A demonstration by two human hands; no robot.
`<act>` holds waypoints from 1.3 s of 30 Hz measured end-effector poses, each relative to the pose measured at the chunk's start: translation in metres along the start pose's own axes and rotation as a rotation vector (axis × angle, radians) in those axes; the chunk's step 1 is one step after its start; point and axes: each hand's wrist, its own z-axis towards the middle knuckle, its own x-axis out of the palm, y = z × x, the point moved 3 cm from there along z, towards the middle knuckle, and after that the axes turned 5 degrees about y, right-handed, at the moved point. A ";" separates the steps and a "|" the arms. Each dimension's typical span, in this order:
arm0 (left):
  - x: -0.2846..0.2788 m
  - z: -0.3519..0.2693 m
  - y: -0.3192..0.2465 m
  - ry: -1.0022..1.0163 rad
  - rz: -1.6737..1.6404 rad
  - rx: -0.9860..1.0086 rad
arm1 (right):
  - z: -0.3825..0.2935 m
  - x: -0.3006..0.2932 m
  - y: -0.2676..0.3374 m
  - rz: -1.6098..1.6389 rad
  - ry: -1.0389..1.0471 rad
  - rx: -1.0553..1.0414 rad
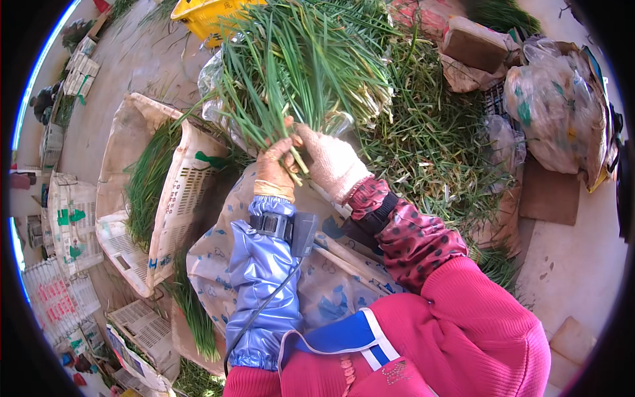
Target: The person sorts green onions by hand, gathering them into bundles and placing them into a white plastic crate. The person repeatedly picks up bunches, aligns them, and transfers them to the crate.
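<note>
In a stained tan glove, my left hand (275,161) holds a small bunch of garlic chives (270,104), leaves pointing away from me and cut stem ends showing below the fingers. My right hand (332,159), in a pale knitted glove, is close against it with its fingertips at the stems. Whether those fingers grip any stems is hidden. Just beyond both hands lies a large heap of similar green leaves (337,59), its pale stem ends toward the right. Clear plastic (211,74) shows along the heap's left side. A patterned plastic apron or sheet (337,293) spreads below my forearms.
At left, a white plastic crate (186,198) holds long green bunches. A yellow crate (203,20) stands at the top. Loose trimmings (421,134) cover the ground on the right. Beyond them sits a bulging bag of clear plastic (550,109). More white crates (74,223) line the far left.
</note>
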 end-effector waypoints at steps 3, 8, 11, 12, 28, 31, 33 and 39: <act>-0.011 0.001 -0.005 -0.111 -0.124 0.096 | 0.007 0.000 0.001 -0.063 -0.009 -0.134; -0.026 0.013 -0.003 0.013 -0.279 0.229 | 0.008 -0.029 -0.018 -0.101 -0.059 -0.192; -0.035 0.019 -0.012 0.047 -0.383 0.373 | 0.011 -0.050 -0.054 1.094 -0.378 0.231; -0.029 0.018 -0.015 0.275 -0.390 0.404 | 0.012 -0.065 -0.063 1.015 -0.464 0.187; -0.013 0.008 0.004 0.011 0.023 -0.046 | -0.142 -0.021 -0.246 1.324 -0.841 0.987; -0.014 0.009 0.012 -0.157 0.141 -0.010 | -0.149 0.013 -0.232 0.747 -0.372 1.208; -0.014 0.010 0.013 -0.170 0.148 -0.019 | -0.135 0.027 -0.200 0.733 -0.347 0.998; -0.009 0.007 0.006 0.143 0.100 -0.086 | -0.059 0.022 -0.144 0.026 -0.063 0.811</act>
